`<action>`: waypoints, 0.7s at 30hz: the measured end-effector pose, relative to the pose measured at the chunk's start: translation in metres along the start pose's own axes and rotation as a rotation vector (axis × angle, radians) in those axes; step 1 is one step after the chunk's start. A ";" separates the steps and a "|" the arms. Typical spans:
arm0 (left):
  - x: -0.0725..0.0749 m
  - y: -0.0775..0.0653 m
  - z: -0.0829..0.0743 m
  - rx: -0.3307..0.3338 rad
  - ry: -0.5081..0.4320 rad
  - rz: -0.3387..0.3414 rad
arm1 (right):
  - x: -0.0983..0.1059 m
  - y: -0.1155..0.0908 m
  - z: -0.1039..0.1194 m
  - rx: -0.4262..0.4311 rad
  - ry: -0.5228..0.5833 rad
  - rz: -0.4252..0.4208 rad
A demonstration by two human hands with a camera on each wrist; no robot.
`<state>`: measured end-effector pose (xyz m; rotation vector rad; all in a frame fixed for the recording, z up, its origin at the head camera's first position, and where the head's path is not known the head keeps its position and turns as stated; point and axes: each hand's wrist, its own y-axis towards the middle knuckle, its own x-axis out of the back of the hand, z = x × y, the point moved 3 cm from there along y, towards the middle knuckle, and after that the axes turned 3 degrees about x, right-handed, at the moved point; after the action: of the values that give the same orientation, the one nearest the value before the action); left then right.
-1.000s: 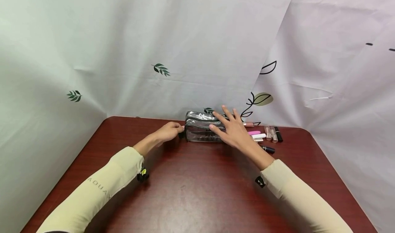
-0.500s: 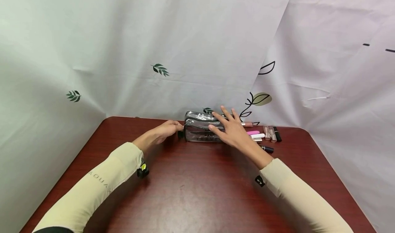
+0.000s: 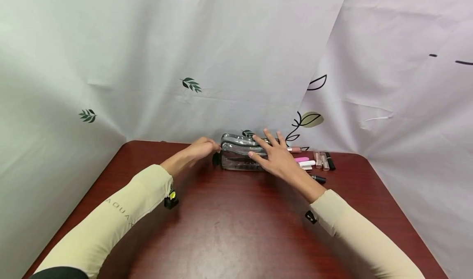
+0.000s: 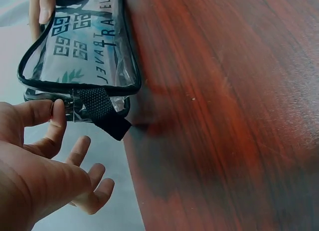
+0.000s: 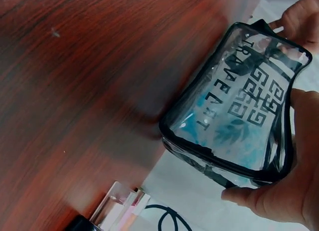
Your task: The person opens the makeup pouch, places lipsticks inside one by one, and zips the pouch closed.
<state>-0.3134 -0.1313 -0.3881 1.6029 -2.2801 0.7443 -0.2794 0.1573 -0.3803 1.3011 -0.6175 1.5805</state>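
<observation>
A clear pouch [image 3: 240, 161] with black piping lies at the table's far edge; lettering and a dark pattern show on its side in both wrist views. My left hand [image 3: 201, 149] is at its left end, where thumb and forefinger pinch at the zipper edge beside a black strap tab [image 4: 107, 114]; the other fingers stay loose. Over the pouch's right part my right hand [image 3: 278, 158] rests with fingers spread and fairly straight. The right wrist view has that thumb [image 5: 239, 195] by the pouch's end. Part of the pouch top is hidden under this hand.
Right of the pouch lie a pink tube [image 3: 301, 159], a white tube [image 3: 307, 163], clear tubes [image 3: 325, 162], a black tube [image 3: 330, 161] and a black-capped one [image 3: 318, 179]. A white fabric backdrop [image 3: 236, 65] hangs behind the reddish-brown table [image 3: 236, 229].
My left hand has shifted slightly up along the pouch's left end. The right hand stays in place on the pouch, and the head view has moved a little.
</observation>
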 end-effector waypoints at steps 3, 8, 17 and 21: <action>0.002 -0.003 -0.005 -0.005 0.014 0.000 | 0.000 -0.001 0.001 -0.009 -0.007 0.009; 0.009 -0.006 -0.010 -0.004 0.030 0.009 | -0.002 -0.001 0.005 -0.012 -0.030 0.012; 0.018 -0.012 -0.029 -0.028 0.035 -0.019 | -0.003 0.001 0.008 -0.039 -0.063 0.031; 0.017 -0.013 -0.040 -0.019 0.082 -0.010 | -0.003 0.001 0.009 -0.037 -0.079 0.034</action>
<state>-0.3108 -0.1263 -0.3433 1.5452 -2.2136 0.7691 -0.2766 0.1478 -0.3801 1.3375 -0.7181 1.5438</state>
